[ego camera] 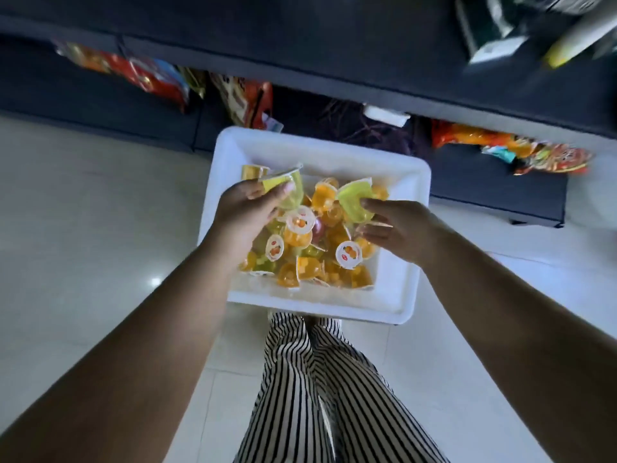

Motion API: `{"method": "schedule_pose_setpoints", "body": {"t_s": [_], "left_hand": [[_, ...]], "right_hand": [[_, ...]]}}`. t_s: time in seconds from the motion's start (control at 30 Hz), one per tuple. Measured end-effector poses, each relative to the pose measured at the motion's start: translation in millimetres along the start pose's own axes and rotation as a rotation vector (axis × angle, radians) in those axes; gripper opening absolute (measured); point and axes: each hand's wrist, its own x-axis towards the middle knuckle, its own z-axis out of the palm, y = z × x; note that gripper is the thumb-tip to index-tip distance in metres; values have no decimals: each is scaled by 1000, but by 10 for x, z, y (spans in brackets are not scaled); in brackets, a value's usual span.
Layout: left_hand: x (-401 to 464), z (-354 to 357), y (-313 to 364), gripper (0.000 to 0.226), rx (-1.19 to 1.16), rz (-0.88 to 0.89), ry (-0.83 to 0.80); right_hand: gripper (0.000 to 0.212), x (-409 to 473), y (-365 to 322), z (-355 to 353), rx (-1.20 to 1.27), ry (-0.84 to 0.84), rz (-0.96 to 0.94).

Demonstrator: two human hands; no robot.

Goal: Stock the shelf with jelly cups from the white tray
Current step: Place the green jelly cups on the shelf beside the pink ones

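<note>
Head view: left hand (245,208) grips a green jelly cup (289,192) above the white tray (405,248); right hand (399,230) seemingly pinches another green cup (355,202) over the pile. Lift each straight up toward the dark shelf (334,55) beyond the tray.

Two bare forearms, no sleeves in view, no watch or bracelet showing at either wrist. Left hand (245,208) and right hand (397,230) ungloved, no rings visible. Short fingernails, pale on the left hand's fingers (288,187). Below, loose trousers (320,389) in white with thin black vertical stripes, the fabric creased between the two legs, stripes running lengthwise down each leg. Feet hidden from sight
</note>
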Motion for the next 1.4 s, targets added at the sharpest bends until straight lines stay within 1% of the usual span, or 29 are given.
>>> {"method": "schedule_pose_setpoints", "body": {"t_s": [0.07,0.1,0.17,0.3,0.4,0.47,0.53,0.67,0.77,0.87,0.9,1.0,1.03,1.1,1.17,1.2,1.23,1.3,1.33,1.4], "left_hand": [[-146,113,452,15,-83,39,-76],[-232,169,690,7,-104,75,-109],[-419,311,1200,6,-135,152,-160],[-836,513,2088,7,-214,306,-310],[-1159,662,2582,11,-222,407,-426],[-1406,780,2867,11,-203,475,-485],[-1632,911,3078,11,-213,520,-543],[-2095,1297,3467,13,-248,571,-642],[-2414,1662,3660,14,-253,595,-700],[-2739,2095,3732,14,-219,610,-778],[-2837,2276,3738,14,-204,628,-793],[-3115,2827,3727,13,-204,675,-774],[-3166,2990,3722,18,-199,695,-766],[-3287,3368,3712,32,-194,711,-742],[-3397,3708,3718,40,-193,709,-728],[-3437,3833,3724,40,-198,709,-726],[-3483,3984,3740,35,-198,716,-721],[-3565,4241,3778,18,-182,754,-689],[-3591,4353,3809,13,-180,778,-667],[-3620,4546,3882,8,-156,846,-617]], "right_hand": [[7,-438,-282,-31,105,-34,-50],[7,-653,-421,-58,149,-48,-97],[12,-1101,-737,-153,223,-58,-216],[10,-1955,-1251,-388,355,-56,-441],[13,-2522,-1501,-543,363,-41,-608],[10,-2876,-1579,-653,400,-33,-705],[6,-3142,-1624,-770,433,-30,-778],[8,-3704,-1675,-1164,523,-39,-911],[7,-4064,-1700,-1554,544,-80,-996],[27,-4287,-1702,-2047,502,-127,-1067],[28,-4348,-1697,-2245,485,-141,-1086],[16,-4484,-1682,-2816,439,-170,-1101],[15,-4508,-1681,-2973,427,-159,-1107],[29,-4575,-1675,-3335,404,-147,-1141],[42,-4628,-1679,-3667,406,-151,-1173],[44,-4638,-1692,-3796,412,-152,-1183],[41,-4670,-1703,-3944,415,-150,-1195],[25,-4716,-1735,-4210,416,-120,-1227],[20,-4737,-1758,-4320,416,-98,-1243],[19,-4777,-1810,-4480,417,-66,-1252]]}}
